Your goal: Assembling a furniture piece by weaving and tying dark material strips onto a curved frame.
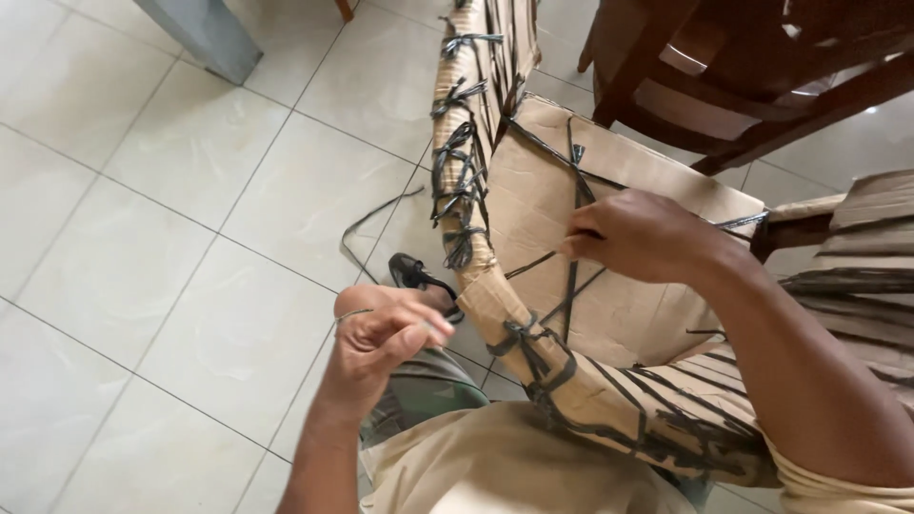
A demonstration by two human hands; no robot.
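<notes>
A chair wrapped in brown cardboard (533, 200) stands before me, its frame bound with black plastic strapping (455, 181) tied in knots. My right hand (638, 233) rests on the cardboard seat panel and pinches a black strap that crosses it. My left hand (376, 338) is raised beside the chair's front edge, fingers closed on a thin strand of strap that loops over its knuckles. Black scissors (417, 278) lie on the floor tiles just behind my left hand, partly hidden by it.
A loose black strap (367, 224) trails on the white tiled floor left of the chair. A dark wooden chair (733, 76) stands at the upper right. A grey table leg (205, 33) is at the top left. My knee and beige shirt fill the bottom.
</notes>
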